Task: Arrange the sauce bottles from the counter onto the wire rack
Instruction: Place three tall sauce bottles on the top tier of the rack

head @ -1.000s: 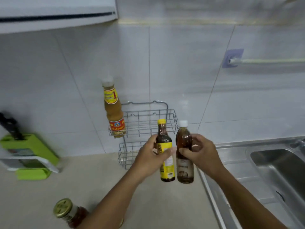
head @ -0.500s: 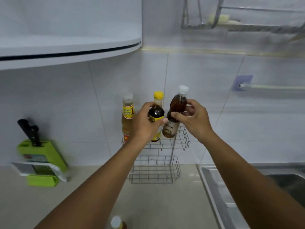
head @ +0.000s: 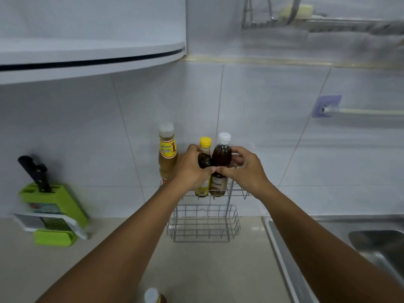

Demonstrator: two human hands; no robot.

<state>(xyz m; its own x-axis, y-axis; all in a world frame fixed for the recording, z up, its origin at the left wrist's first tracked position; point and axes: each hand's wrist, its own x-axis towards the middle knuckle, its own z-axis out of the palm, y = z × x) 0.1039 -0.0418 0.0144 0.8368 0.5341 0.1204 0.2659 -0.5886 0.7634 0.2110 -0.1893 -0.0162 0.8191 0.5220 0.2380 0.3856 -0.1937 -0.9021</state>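
On the wire rack (head: pixel 218 194), hands (head: pixel 220 169) grip two bottles (head: pixel 215 158)

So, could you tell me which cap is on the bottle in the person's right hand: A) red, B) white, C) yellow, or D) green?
B: the right hand grips the dark brown bottle, which has a white cap, while the yellow-capped bottle is in the left hand.
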